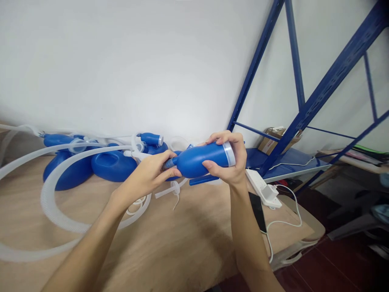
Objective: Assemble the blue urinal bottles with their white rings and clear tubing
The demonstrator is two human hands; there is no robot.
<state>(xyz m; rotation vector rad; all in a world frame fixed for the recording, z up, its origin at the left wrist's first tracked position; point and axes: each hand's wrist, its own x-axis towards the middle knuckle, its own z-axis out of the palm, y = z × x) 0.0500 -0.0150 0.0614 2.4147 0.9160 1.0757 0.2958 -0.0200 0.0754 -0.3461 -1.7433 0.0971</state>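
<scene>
Above the table, a blue bottle-shaped cup (197,160) with a translucent rim is held nearly level between my two hands. My left hand (153,168) is closed in a pinch on its narrow neck, where a translucent tube end seems to join. At the wide end, my right hand (229,158) wraps round the rim, thumb in front and fingers over the top. A flat blue bar-like piece (203,180) shows just below the cup. Behind my left hand lie blue plastic bottles (114,165) and a similar smaller blue cup (150,139).
Thick translucent hoses (53,202) loop over the left of the wooden table (179,243). A thin tube with a disc (174,187) lies mid-table. Right are a power strip (263,188), a black phone (257,211), a white cable and a blue metal rack (316,101).
</scene>
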